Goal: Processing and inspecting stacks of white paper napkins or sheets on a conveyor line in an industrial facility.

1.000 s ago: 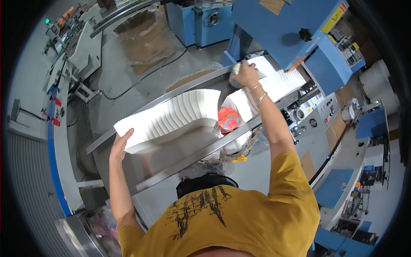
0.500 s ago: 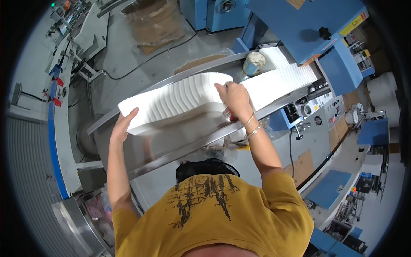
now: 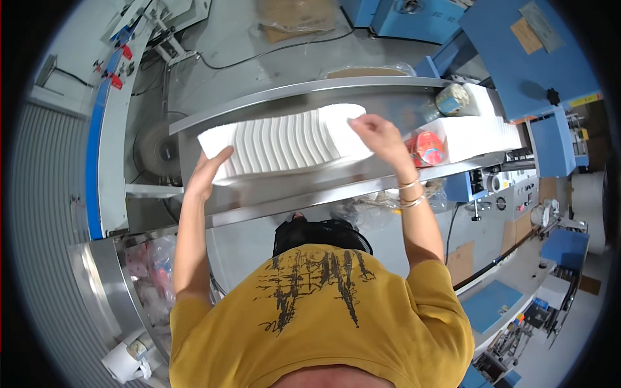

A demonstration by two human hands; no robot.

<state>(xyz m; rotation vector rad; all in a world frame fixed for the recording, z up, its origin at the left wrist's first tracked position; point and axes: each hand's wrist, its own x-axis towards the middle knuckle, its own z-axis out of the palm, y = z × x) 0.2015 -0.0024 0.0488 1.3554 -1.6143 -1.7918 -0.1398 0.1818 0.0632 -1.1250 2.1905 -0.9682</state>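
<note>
A long row of white, soft-looking folded sheets, pressed side by side with wavy ridges on top, spans the space between my hands above a metal trough. My left hand grips its left end, the thumb on the near corner. At the right end, my right hand has its fingers bent against the sheets in a pinch; its fingertips are slightly blurred. Just right of that hand lies a red round-faced item. Behind it are a second white stack and a jar with pale contents.
Raised metal rims run along both long sides of the trough. A blue machine stands at its right end. To the left is a blue-edged bench, and below it a metal bin holds plastic bags. A cable crosses the floor beyond.
Both hands and the white row have moved left along the trough, away from the second stack. A gap has opened there, and the red item now shows.
</note>
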